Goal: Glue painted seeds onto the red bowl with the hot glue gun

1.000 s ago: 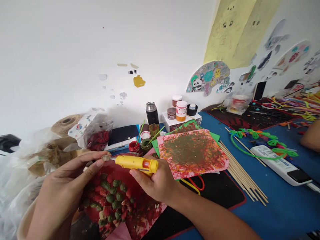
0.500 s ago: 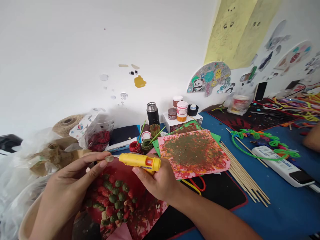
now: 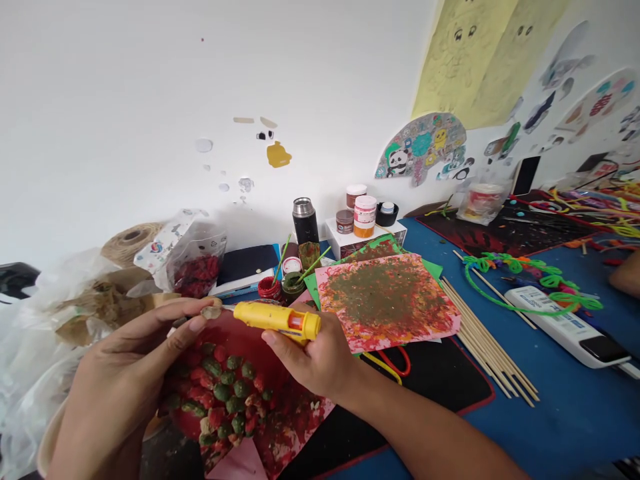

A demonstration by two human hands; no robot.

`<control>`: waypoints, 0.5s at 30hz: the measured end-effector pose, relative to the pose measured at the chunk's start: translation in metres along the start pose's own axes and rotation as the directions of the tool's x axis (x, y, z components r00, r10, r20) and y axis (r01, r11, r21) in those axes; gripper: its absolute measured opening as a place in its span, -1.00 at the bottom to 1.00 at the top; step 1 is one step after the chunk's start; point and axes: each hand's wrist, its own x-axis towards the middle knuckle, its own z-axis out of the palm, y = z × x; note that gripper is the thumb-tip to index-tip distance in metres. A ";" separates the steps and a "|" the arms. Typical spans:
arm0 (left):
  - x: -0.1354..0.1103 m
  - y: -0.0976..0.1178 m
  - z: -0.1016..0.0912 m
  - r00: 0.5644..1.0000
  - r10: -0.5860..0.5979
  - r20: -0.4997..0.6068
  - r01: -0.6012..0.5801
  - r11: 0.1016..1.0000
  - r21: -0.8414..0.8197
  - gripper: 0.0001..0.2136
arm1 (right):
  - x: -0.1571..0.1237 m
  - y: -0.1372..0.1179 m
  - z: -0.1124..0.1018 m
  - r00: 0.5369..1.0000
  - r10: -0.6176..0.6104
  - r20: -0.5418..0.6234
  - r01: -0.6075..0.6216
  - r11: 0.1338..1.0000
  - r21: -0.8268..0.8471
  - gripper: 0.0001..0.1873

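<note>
Between thumb and forefinger, my left hand pinches a small pale shell-like piece. My right hand grips a yellow glue gun, its nozzle pointing left at that piece; whether the tip touches it I cannot tell. Below both hands is a dark red, rounded surface covered with several green and red painted shell-like pieces. Part of it is hidden behind my left hand. Paint-smeared paper lies underneath.
Paint-stained sheets, wooden sticks and a white power strip lie to the right. Behind stand red and green paint jars and a black flask. Plastic bags crowd the left. Another person's arm shows at far right.
Both hands, with the small piece and the glue gun, appear slightly further left and higher in the picture. The view has shifted a little; the grips are unchanged.
</note>
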 end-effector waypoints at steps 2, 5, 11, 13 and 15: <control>-0.001 0.002 0.001 1.000 -0.022 -0.017 0.021 0.998 -0.058 -0.43 | 0.000 0.001 0.000 1.000 0.004 -0.004 -0.004 1.000 -0.021 -0.56; -0.001 0.004 0.003 0.998 -0.031 -0.056 0.023 0.990 -0.137 -0.46 | -0.002 0.001 0.000 1.000 0.003 -0.015 -0.004 1.000 -0.008 -0.59; 0.003 0.005 0.009 0.993 0.057 -0.108 -0.080 0.971 -0.224 -0.54 | -0.005 -0.002 -0.002 0.994 -0.111 0.007 0.111 0.994 0.019 -0.65; 0.003 0.004 0.011 0.995 0.041 -0.086 -0.060 0.972 -0.227 -0.53 | -0.006 -0.004 -0.003 0.991 -0.132 0.012 0.131 0.990 0.055 -0.68; 0.003 0.003 0.013 0.997 0.026 -0.070 -0.041 0.972 -0.229 -0.53 | -0.006 -0.006 -0.004 0.986 -0.165 -0.008 0.165 0.982 0.089 -0.69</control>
